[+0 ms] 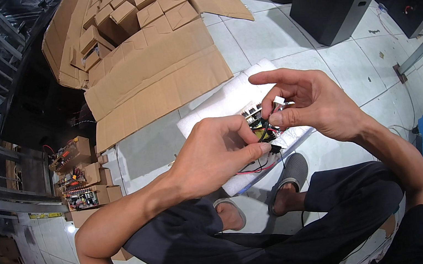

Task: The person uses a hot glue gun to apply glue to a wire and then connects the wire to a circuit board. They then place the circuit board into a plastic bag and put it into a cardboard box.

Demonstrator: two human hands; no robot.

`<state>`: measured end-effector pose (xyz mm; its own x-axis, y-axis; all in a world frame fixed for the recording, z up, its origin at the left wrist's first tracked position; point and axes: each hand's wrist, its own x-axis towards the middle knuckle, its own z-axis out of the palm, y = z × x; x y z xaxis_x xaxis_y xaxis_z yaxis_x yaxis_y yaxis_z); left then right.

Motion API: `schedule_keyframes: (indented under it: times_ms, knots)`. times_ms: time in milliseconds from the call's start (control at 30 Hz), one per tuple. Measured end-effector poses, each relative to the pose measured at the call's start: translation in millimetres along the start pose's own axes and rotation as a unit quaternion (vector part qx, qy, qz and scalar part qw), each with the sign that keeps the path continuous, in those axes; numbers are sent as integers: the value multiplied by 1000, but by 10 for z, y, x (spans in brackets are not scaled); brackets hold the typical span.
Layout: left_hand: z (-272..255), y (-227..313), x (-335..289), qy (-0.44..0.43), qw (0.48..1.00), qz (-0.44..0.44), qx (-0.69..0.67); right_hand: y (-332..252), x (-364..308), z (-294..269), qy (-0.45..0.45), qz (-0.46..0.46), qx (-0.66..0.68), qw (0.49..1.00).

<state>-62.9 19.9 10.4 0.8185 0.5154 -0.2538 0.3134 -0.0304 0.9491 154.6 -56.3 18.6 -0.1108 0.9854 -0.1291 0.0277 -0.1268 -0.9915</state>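
well, our r hand (pixel 311 107) narrowed on wires (pixel 263 134), white plug (pixel 278 101) poking up; l hand (pixel 219 144) curled by black plug (pixel 276 148), can't tell if gripping. circuit board (pixel 252 109) below/btwn both, on white foam (pixel 195 120): hard tug on wires prob drags it or strains connections.

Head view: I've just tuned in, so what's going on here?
A person is working with both hands at a circuit board above white foam. The right hand holds a white plug; the left hand is at a black wire, its grip unclear. An open carton sits ahead.
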Motion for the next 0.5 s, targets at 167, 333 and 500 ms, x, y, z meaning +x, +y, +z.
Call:
schedule_keyframes:
  times_ms: [167, 333, 500]
  knots:
    - [-3, -4, 5, -4, 1000, 1, 2, 28, -4, 9, 2, -25, 1, 1000]
    - [-4, -8, 6, -4, 1000, 5, 6, 3, -7, 5, 5, -14, -12, 1000]
    - [-8, -1, 2, -2, 1000, 0, 9, -2, -11, 3, 5, -16, -9, 1000]
